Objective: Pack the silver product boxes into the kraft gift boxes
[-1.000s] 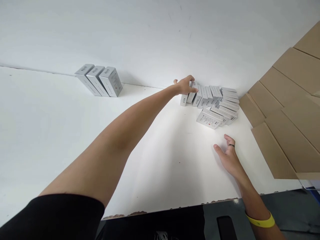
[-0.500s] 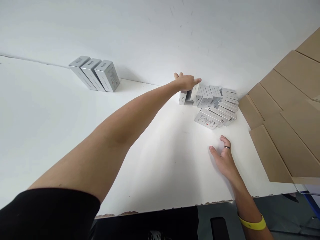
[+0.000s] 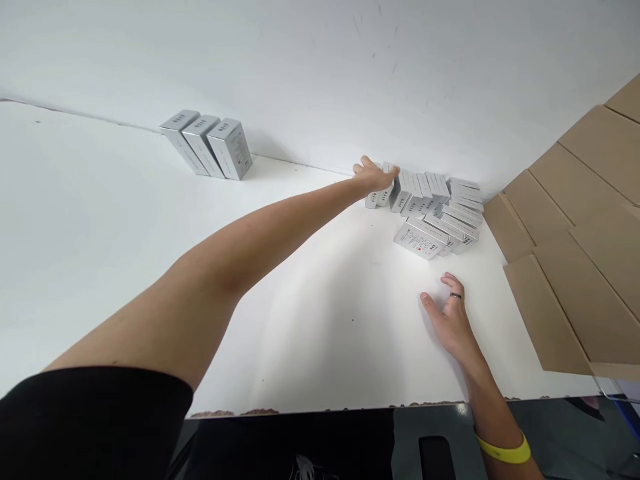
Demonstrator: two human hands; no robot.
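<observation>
Left hand [image 3: 374,177] stretched far across white surface [image 3: 125,220], fingers curled over top of leftmost silver boxes in jumbled cluster of silver boxes [image 3: 430,210] against wall; whether grip has closed on box cannot be told. Right hand [image 3: 450,320] flat on surface, fingers spread, grip released, near front of cluster, not touching. Three silver boxes [image 3: 210,143] stand side by side, well apart to left. Flattened cardboard sheets [image 3: 565,227] lie at right.
</observation>
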